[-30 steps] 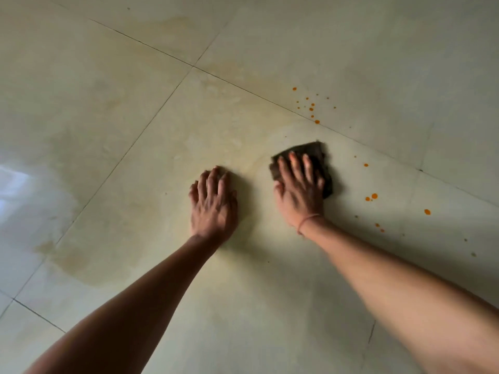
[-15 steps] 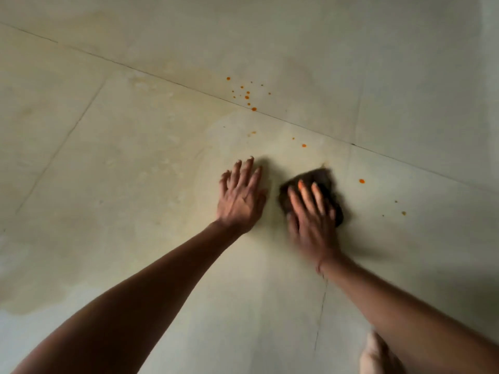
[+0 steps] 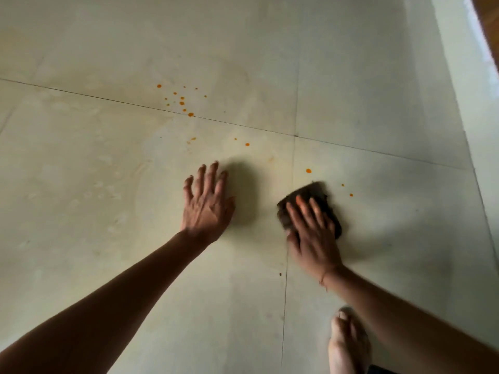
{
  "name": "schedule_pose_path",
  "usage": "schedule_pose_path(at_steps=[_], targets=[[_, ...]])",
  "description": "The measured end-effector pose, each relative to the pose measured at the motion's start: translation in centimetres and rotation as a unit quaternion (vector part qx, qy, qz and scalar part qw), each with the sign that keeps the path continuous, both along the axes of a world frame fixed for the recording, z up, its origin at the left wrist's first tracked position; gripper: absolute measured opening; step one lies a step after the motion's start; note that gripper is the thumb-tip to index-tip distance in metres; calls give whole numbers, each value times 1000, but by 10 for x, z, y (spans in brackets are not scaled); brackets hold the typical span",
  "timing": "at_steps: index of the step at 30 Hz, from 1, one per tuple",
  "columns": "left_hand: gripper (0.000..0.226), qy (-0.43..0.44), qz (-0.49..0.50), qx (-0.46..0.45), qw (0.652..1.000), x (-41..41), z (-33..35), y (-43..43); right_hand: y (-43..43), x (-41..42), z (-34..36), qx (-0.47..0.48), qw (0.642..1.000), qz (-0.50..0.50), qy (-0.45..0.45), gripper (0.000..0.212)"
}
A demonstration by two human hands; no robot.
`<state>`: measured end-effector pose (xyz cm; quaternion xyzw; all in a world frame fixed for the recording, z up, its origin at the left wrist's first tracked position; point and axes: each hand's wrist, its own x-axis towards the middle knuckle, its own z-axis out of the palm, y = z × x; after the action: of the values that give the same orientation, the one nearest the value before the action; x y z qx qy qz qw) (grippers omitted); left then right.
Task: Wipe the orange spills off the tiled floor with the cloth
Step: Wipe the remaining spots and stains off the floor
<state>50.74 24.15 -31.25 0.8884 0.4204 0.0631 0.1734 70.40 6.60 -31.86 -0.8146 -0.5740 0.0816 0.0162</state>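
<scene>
The right hand (image 3: 313, 233) lies flat on a dark cloth (image 3: 313, 194), its fingers (image 3: 302, 209) stretched out and pressing it onto the pale tiled floor (image 3: 108, 157) rather than curled around it, just right of a grout line; the hand and cloth are slightly blurred. The left hand (image 3: 206, 206) rests palm down on the floor to the cloth's left, apart from it, fingers spread and grasping nothing. Orange spills (image 3: 182, 102) dot the tiles beyond both hands, a few single drops (image 3: 308, 170) lie near the cloth's far edge, and a bare foot (image 3: 348, 344) shows under the right forearm.
</scene>
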Motion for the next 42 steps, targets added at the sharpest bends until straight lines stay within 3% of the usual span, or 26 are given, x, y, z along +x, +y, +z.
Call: schedule_pose_path(at_steps=[4,10,15,17,20,22,26,27,31,37,39,42], targets=[[62,1,-135,13,991,58,5,-13,49,59,6,-11,986,-166,-15,61],[63,68,-234,3,970,81,0,-20,-38,35,8,-22,996,-81,8,61],[62,27,-239,26,970,78,-11,-21,67,83,6,-1,974,-225,7,59],[63,18,-237,25,971,79,-12,-21,81,70,3,14,985,-175,-1,60],[64,20,-228,10,973,76,-9,-22,25,44,4,-4,1000,8,6,60],[64,20,-230,12,973,77,-6,-21,-5,60,6,-16,999,51,1,61],[64,17,-221,14,975,81,-6,-23,17,86,7,4,984,-178,-10,60],[63,15,-217,13,976,83,-6,-23,16,77,7,19,980,-196,-7,61],[61,17,-262,24,965,109,1,-40,-67,36,6,13,994,-106,11,62],[63,13,-279,3,960,172,-5,-77,-74,114,10,-27,940,-339,-20,70],[61,3,-271,14,963,174,-9,-77,-80,100,7,-10,941,-338,-27,69],[64,2,-274,14,962,172,-6,-77,-117,70,10,1,965,-261,0,64]])
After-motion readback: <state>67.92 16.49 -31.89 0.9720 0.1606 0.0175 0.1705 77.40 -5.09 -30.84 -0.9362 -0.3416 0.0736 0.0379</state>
